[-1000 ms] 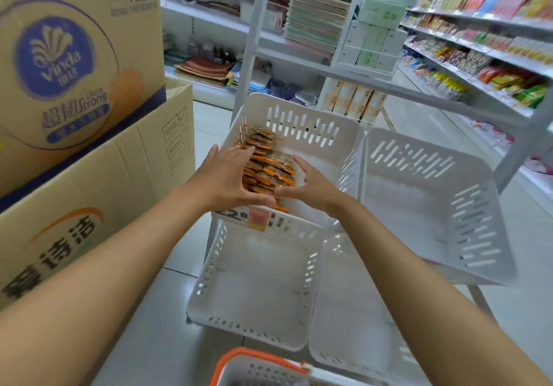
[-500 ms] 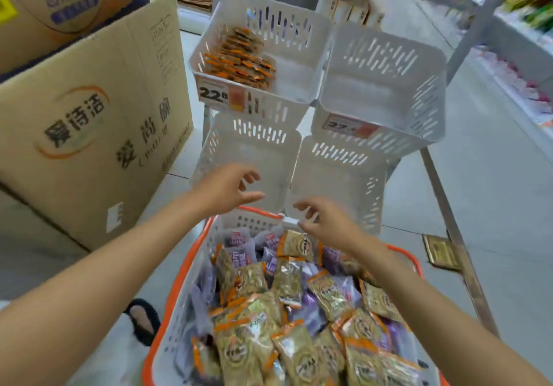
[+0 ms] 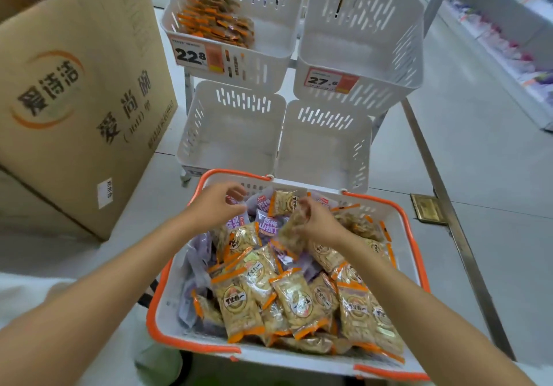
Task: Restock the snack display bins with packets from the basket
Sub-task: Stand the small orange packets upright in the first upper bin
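Basket [image 3: 150,313]: white with an orange rim, on the floor nearest the camera; its near edge was cut off by the forearms.
Tan packets [image 3: 239,310]: heaped in the basket with printed faces up, long axes mostly running near to far, and orange sealed ends at both tips.
Purple packets [image 3: 267,224]: at the far and left side of the basket, partly buried, so I cannot tell which way they pointed.
Right hand [image 3: 320,224]: its grip was curled round the held packet [image 3: 291,233].
Held packet: above the heap, long axis slanting from the fingers down toward the wearer; too blurred to read the print.
Left hand [image 3: 215,206]: over the basket's far-left corner, its grip loosely bent and nothing visible in it.
Upper left bin [image 3: 269,65]: a row of orange packets [image 3: 215,20] lay along its left side, with price tag 22.8 [image 3: 191,54] on its front.
Upper right bin [image 3: 359,44]: price tag 27.6 [image 3: 323,80] on its front.
Lower bins [image 3: 233,134]: side by side, just beyond the basket.
Cardboard box [image 3: 83,92]: at the left, its top cut off.
Shelf [image 3: 508,41]: at the right, its goods blurred.
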